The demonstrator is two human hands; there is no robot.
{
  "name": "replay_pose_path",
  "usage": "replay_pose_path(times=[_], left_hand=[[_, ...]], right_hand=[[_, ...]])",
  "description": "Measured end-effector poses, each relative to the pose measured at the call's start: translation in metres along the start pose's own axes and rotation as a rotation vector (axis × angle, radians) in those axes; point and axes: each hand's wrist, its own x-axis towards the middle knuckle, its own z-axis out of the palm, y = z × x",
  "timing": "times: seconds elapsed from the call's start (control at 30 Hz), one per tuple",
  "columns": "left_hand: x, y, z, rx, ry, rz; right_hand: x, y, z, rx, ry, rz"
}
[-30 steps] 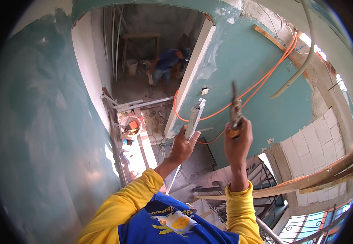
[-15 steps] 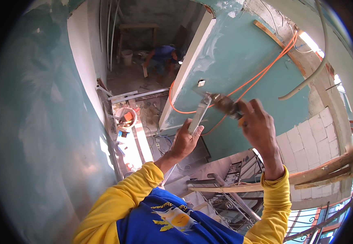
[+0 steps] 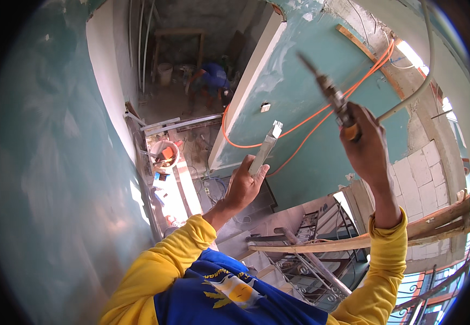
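Note:
My left hand [image 3: 239,187] is closed around the lower end of a short, pale grey metal strip [image 3: 266,146], its jagged, bent-looking far end sticking up past my fingers. Raised at the right, my right hand [image 3: 369,142] grips a tool [image 3: 333,93] with a long, dark pointed tip, a silvery body and an orange part by my palm. Motion blurs the tip, and I cannot make out the tool's exact kind. It points up and to the left, apart from the strip.
An orange cable [image 3: 305,120] runs across the green wall [image 3: 321,146]. At left below stands a bucket of tools [image 3: 164,154]. A co-worker [image 3: 211,78] bends over in the room beyond. A wooden plank [image 3: 321,246] and metal railings [image 3: 321,271] lie at lower right.
My right hand has moved right, carrying the tool away from the strip's far end; the tool now points more upward. My left hand has barely moved. The co-worker has shifted slightly left.

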Motion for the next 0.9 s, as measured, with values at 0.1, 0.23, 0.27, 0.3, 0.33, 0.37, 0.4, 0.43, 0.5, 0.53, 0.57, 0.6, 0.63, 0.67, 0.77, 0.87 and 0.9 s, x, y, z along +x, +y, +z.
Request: replay_pose_path(times=[0.1, 0.23, 0.27, 0.3, 0.33, 0.37, 0.4, 0.43, 0.5, 0.53, 0.57, 0.6, 0.63, 0.67, 0.77, 0.87, 0.9], left_hand=[[-0.002, -0.002, 0.000, -0.008, -0.006, -0.001], [-0.007, 0.002, -0.002, -0.004, 0.025, 0.099], [-0.008, 0.005, 0.000, -0.009, 0.013, 0.075], [-0.008, 0.009, 0.001, -0.014, 0.000, 0.051], [-0.008, 0.011, 0.003, -0.021, -0.014, 0.027], [-0.007, 0.010, 0.000, -0.011, -0.009, 0.028], [-0.006, 0.008, -0.002, -0.004, -0.005, 0.030], [-0.006, 0.007, -0.003, 0.002, -0.002, 0.031], [-0.009, 0.003, -0.007, -0.004, -0.027, -0.003], [-0.010, 0.002, -0.008, -0.008, -0.040, -0.019], [-0.012, 0.003, -0.007, -0.014, -0.034, -0.010], [-0.013, 0.005, -0.006, -0.020, -0.028, -0.001], [-0.013, 0.007, -0.005, -0.026, -0.020, 0.009], [-0.014, 0.006, -0.008, -0.015, -0.014, 0.009], [-0.014, 0.005, -0.013, 0.003, -0.004, -0.006], [-0.016, 0.010, -0.011, -0.045, 0.013, 0.037], [-0.017, 0.015, -0.012, -0.054, -0.007, 0.006]], right_hand=[[0.006, -0.002, 0.008, 0.085, 0.143, -0.049], [0.012, -0.021, 0.000, -0.257, -0.390, -0.201], [0.015, -0.019, -0.004, -0.176, -0.287, -0.182], [0.017, -0.015, -0.008, -0.095, -0.184, -0.163], [0.017, -0.013, -0.012, -0.017, -0.082, -0.144], [0.018, -0.015, -0.010, -0.075, -0.162, -0.162], [0.015, -0.019, -0.007, -0.135, -0.243, -0.178], [0.011, -0.023, -0.004, -0.199, -0.323, -0.194], [-0.002, -0.026, 0.013, -0.037, -0.462, -0.143], [0.001, -0.028, 0.010, -0.047, -0.407, -0.145], [0.007, -0.029, 0.001, -0.065, -0.358, -0.148], [0.011, -0.029, -0.004, -0.084, -0.308, -0.152], [0.012, -0.030, -0.004, -0.013, -0.208, -0.095], [0.012, -0.034, 0.001, 0.071, -0.112, -0.042], [-0.004, -0.040, 0.012, 0.042, -0.285, -0.068], [-0.013, -0.037, 0.011, 0.020, -0.312, -0.116], [-0.012, -0.035, 0.009, 0.022, -0.228, -0.099]])
